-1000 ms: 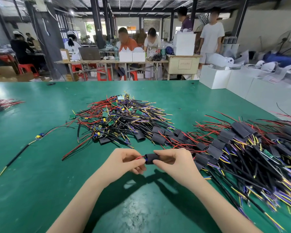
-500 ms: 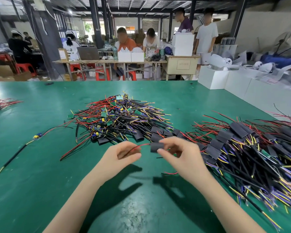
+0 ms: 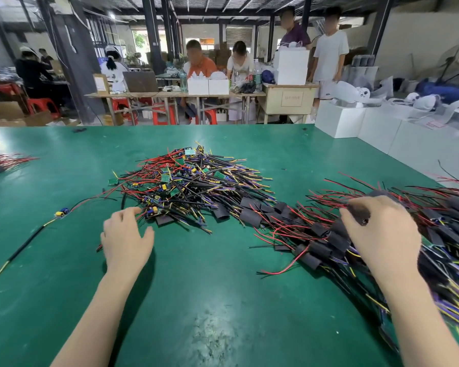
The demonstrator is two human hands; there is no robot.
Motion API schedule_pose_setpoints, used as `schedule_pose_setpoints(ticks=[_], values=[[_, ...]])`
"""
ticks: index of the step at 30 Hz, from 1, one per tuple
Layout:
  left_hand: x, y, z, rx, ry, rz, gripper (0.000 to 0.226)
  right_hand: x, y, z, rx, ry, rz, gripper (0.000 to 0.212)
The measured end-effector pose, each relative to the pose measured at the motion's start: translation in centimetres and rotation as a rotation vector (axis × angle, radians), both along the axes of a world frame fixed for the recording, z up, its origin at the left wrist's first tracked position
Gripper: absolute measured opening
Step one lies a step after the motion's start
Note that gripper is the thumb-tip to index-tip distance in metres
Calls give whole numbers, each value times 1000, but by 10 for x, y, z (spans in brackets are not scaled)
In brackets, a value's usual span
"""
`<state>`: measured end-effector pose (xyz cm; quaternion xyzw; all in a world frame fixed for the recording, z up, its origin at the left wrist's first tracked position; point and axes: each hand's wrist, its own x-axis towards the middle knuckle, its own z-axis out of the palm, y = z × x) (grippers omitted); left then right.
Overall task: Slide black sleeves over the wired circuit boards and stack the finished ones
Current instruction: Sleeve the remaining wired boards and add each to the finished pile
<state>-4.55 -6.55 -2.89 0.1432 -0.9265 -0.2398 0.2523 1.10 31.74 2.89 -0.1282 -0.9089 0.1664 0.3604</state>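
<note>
The green table (image 3: 196,300) bore the finished stack (image 3: 382,234) at right, where the right hand (image 3: 382,234) pinched a sleeved board (image 3: 361,213). The left hand (image 3: 126,237), fingers spread and empty, neared the unsleeved boards (image 3: 186,186). These looked light and tangle-prone, best gripped by board edges.

bare boards (image 3: 186,181) mid-table (image 3: 223,300), sleeved stack (image 3: 382,234) to right

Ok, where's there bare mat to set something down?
Bare green mat lies near you between the left hand and right hand, and far left beyond the stray wired board. Crowded: unsleeved pile centre, finished stack right.
</note>
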Motion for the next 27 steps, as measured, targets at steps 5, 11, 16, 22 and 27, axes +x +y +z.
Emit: schedule_pose_setpoints(ticks=[5, 11, 16, 22, 27], values=[[-2, -18, -10, -123, -277, 88, 41, -1, -25, -3, -38, 106, 176, 13], [0, -14, -11, 95, -109, -7, 18, -32, -62, -12, 89, -112, 450, 17], [4, -8, 0, 30, -226, 85, 8, -78, -95, -21, 387, -410, 476, 29], [3, -11, 0, -170, -269, 4, 33, -106, -112, -25, 493, -554, 388, 23], [-9, -6, -16, -276, -222, -266, 46, -111, -114, -28, 390, -573, 397, 28]])
